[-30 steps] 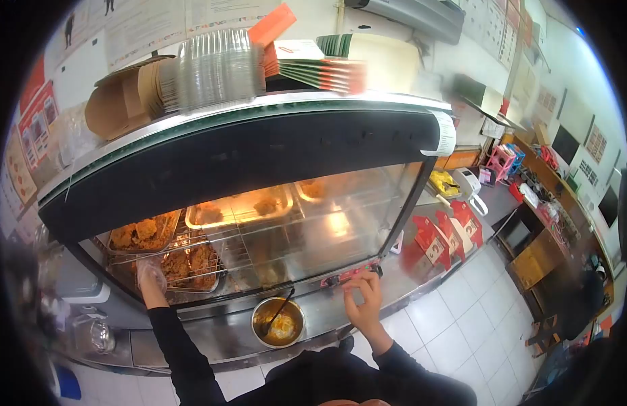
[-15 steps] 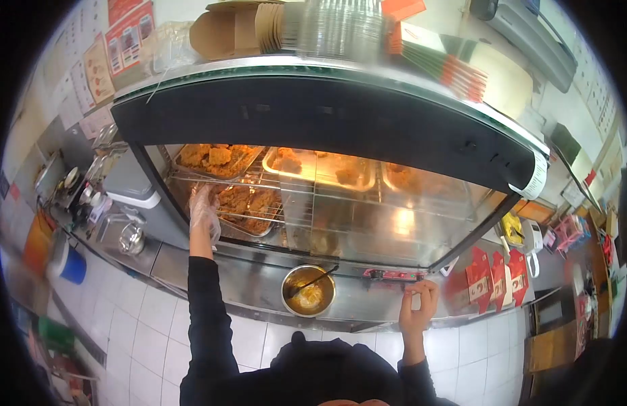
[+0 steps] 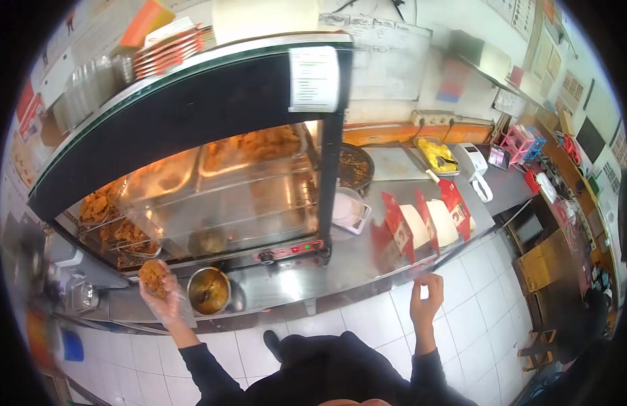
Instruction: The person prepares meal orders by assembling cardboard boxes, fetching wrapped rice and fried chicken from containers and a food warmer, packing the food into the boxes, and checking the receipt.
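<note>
My left hand (image 3: 163, 298), in a clear plastic glove, is closed round a piece of fried chicken (image 3: 152, 279) in front of the lower left of the warming cabinet (image 3: 191, 101). Just to its right on the steel counter, a metal bowl (image 3: 225, 303) holds a yellow-brown sauce and a dark utensil. My right hand (image 3: 427, 298) shows no glove. Its fingers curl towards the thumb, with nothing visible in them, over the counter's front edge below the red-and-white paper packets (image 3: 403, 233).
More fried chicken (image 3: 249, 150) lies on trays inside the cabinet. Behind the packets stand a tray of yellow food (image 3: 435, 154) and a white device (image 3: 470, 161). A white scale-like item (image 3: 351, 211) sits beside the cabinet; a dark round pan (image 3: 355, 169) is behind it.
My left hand has come out of the cabinet with a piece of fried chicken. The view has turned right, bringing the packets and right-hand counter closer to the middle. My right hand stays curled.
</note>
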Motion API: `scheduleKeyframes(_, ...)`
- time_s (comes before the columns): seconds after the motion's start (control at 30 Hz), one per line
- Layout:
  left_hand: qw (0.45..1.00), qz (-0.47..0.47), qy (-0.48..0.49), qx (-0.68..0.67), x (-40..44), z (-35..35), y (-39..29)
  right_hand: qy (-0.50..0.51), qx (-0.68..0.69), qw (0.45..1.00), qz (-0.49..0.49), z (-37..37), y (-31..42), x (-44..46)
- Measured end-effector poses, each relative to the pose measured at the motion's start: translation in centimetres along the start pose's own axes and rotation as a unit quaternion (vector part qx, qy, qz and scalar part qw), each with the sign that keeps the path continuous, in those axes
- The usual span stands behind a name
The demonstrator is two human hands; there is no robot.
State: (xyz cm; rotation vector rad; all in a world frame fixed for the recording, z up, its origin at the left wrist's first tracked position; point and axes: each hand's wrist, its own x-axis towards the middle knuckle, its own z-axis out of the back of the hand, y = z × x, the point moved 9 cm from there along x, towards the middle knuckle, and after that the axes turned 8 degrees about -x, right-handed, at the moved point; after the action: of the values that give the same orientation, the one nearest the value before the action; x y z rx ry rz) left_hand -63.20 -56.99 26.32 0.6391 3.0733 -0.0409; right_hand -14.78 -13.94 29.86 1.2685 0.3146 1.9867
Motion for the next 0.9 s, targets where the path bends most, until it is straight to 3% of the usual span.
scheduleKeyframes(0.07, 0.999, 0.040, 0.001, -0.033, -2.3, -0.2, 5.9, 0.004, -0.006, 1.000, -0.004, 1.3, -2.8, 0.7)
scheduleKeyframes(0.13, 0.997, 0.063, -0.031, 0.026, -3.9, -0.4, 12.4, 0.019, 0.023, 0.999, -0.033, 1.4, -4.9, 2.3)
scheduleKeyframes(0.23, 0.993, 0.080, -0.037, 0.077, -5.1, -1.1, 20.6, 0.020, 0.043, 0.998, 0.036, -0.2, -3.5, 5.9)
scheduleKeyframes(0.3, 0.982, 0.146, -0.034, 0.111, -5.2, -0.9, 25.2, 0.039, 0.084, 0.995, 0.048, -2.6, -3.3, 7.9)
scheduleKeyframes(0.37, 0.957, 0.284, 0.054, 0.026, -5.8, -0.7, 30.1, 0.068, 0.153, 0.985, 0.045, -5.8, -1.9, 9.6)
scheduleKeyframes(0.4, 0.960, 0.273, 0.063, 0.022, -5.7, -1.0, 31.5, 0.081, 0.159, 0.983, 0.044, -7.1, -0.9, 10.5)
scheduleKeyframes(0.47, 0.943, 0.329, -0.052, -0.018, -6.3, 1.0, 35.2, 0.082, 0.182, 0.977, 0.072, -8.9, 2.0, 12.4)
scheduleKeyframes(0.63, 0.915, 0.397, 0.047, -0.056, -4.6, 4.8, 41.2, 0.119, 0.184, 0.970, 0.102, -12.3, 2.4, 16.5)
scheduleKeyframes(0.7, 0.921, 0.388, -0.013, 0.044, -3.5, 6.9, 42.6, 0.110, 0.155, 0.974, 0.124, -13.1, 0.3, 18.2)
scheduleKeyframes(0.73, 0.910, 0.409, 0.064, 0.012, -3.0, 5.6, 43.8, 0.113, 0.140, 0.976, 0.122, -13.3, -0.9, 19.4)
scheduleKeyframes(0.83, 0.899, 0.425, 0.028, 0.099, -1.3, 6.2, 45.6, 0.124, 0.142, 0.980, 0.065, -13.7, -3.2, 22.3)
scheduleKeyframes(0.87, 0.873, 0.460, 0.119, 0.105, -1.1, 4.0, 46.7, 0.110, 0.133, 0.983, 0.067, -13.5, -4.1, 23.3)
scheduleKeyframes(0.9, 0.872, 0.463, 0.118, 0.103, -0.5, 3.5, 47.3, 0.097, 0.123, 0.985, 0.068, -13.2, -4.9, 24.0)
